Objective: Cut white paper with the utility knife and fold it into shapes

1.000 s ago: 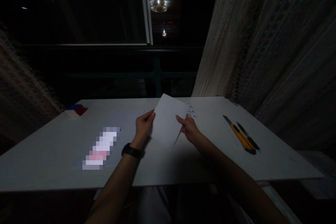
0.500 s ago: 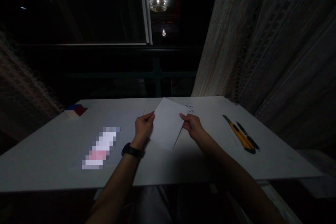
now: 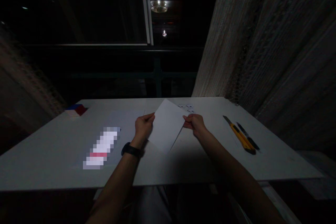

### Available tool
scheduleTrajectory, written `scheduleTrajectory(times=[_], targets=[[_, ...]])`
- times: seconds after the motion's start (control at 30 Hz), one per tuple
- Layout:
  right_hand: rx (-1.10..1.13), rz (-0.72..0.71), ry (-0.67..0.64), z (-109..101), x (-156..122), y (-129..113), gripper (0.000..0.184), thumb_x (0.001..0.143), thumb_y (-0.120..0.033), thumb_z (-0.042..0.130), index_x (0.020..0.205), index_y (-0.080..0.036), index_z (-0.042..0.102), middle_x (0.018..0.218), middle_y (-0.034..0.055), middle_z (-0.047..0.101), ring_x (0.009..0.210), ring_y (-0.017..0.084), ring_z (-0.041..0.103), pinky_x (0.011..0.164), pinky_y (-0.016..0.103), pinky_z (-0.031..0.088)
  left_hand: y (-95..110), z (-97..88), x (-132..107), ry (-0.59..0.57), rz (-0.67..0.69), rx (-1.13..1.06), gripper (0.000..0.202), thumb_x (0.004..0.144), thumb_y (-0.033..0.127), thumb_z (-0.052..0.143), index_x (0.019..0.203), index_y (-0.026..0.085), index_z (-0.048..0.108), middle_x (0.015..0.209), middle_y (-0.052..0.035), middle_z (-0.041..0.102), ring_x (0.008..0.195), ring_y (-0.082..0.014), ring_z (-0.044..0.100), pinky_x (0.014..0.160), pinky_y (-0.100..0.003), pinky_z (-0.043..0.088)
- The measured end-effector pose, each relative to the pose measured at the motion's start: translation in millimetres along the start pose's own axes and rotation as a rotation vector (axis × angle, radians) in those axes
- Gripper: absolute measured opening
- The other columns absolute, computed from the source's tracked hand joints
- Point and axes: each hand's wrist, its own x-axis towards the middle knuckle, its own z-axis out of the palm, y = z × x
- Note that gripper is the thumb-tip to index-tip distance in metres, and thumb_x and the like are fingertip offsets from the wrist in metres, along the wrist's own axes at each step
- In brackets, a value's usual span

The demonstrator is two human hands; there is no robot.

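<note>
A white sheet of paper (image 3: 166, 126) is held tilted just above the white table (image 3: 183, 161), in dim light. My left hand (image 3: 143, 126), with a black watch on its wrist, pinches the sheet's left edge. My right hand (image 3: 194, 123) grips the sheet's right corner with closed fingers. Small paper cut-outs (image 3: 187, 106) lie on the table just beyond the sheet.
A yellow utility knife (image 3: 240, 135) and a black pen (image 3: 248, 135) lie side by side to the right. A blurred white and pink object (image 3: 101, 147) lies to the left. A red and blue block (image 3: 75, 109) sits at the far left corner. Curtains hang on the right.
The sheet has come down and flattened toward the table. My right hand has slid a little right and up along its edge, uncovering more of the small cut-outs behind.
</note>
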Motion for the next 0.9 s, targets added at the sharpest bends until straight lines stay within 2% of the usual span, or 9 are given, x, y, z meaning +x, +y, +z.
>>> scheduleTrajectory(times=[0.23, 0.3, 0.5, 0.7, 0.8, 0.9], targets=[[-0.024, -0.066, -0.015, -2, 2, 2, 0.019, 0.070, -0.027, 0.063, 0.061, -0.014, 0.052, 0.045, -0.0005, 0.055, 0.040, 0.013, 0.056, 0.039, 0.027, 0.052, -2, 0.3, 2, -0.006, -0.018, -0.036, 0.029, 0.068, 0.030, 0.064, 0.093, 0.017, 0.069, 0.093, -0.0080, 0.069, 0.089, -0.0227, 0.063, 0.082, -0.033, 0.045], [-0.028, -0.093, -0.009, -1, 2, 2, 0.020, 0.069, -0.028, 0.063, 0.061, -0.015, 0.051, 0.046, -0.0013, 0.055, 0.040, 0.013, 0.056, 0.038, 0.027, 0.052, -4, 0.7, 2, -0.007, -0.019, -0.046, 0.030, 0.068, 0.030, 0.064, 0.094, 0.016, 0.069, 0.094, -0.0083, 0.069, 0.089, -0.0227, 0.063, 0.083, -0.033, 0.045], [-0.029, -0.113, 0.042, 3, 0, 2, 0.029, 0.057, -0.019, 0.072, 0.055, -0.017, 0.043, 0.048, -0.0021, 0.058, 0.043, 0.013, 0.057, 0.041, 0.027, 0.053, -8, 0.3, 3, -0.003, 0.003, -0.047, 0.028, 0.068, 0.031, 0.064, 0.092, 0.017, 0.070, 0.092, -0.0084, 0.069, 0.088, -0.0228, 0.063, 0.082, -0.034, 0.045], [-0.006, -0.103, 0.034, 2, -2, -4, 0.023, 0.070, -0.032, 0.064, 0.063, -0.015, 0.051, 0.050, -0.0005, 0.057, 0.040, 0.013, 0.057, 0.041, 0.028, 0.052, -3, 1.0, 3, 0.001, -0.014, -0.078, 0.027, 0.066, 0.030, 0.065, 0.089, 0.017, 0.070, 0.090, -0.0077, 0.070, 0.087, -0.0233, 0.063, 0.081, -0.034, 0.046], [-0.011, -0.041, -0.017, 4, -8, -7, 0.031, 0.076, -0.046, 0.055, 0.071, -0.016, 0.053, 0.053, 0.0008, 0.059, 0.042, 0.014, 0.058, 0.044, 0.029, 0.053, -1, 1.3, 2, 0.043, -0.028, -0.116, 0.028, 0.066, 0.029, 0.066, 0.090, 0.015, 0.070, 0.090, -0.0081, 0.070, 0.087, -0.0234, 0.063, 0.082, -0.034, 0.046], [-0.053, 0.090, -0.215, 13, -20, -2, 0.036, 0.077, -0.051, 0.053, 0.079, -0.015, 0.055, 0.062, 0.0047, 0.064, 0.049, 0.017, 0.062, 0.048, 0.031, 0.054, 0, 1.3, 1, 0.163, -0.035, -0.152, 0.030, 0.067, 0.028, 0.065, 0.093, 0.014, 0.069, 0.094, -0.0083, 0.069, 0.090, -0.0226, 0.062, 0.085, -0.034, 0.045]])
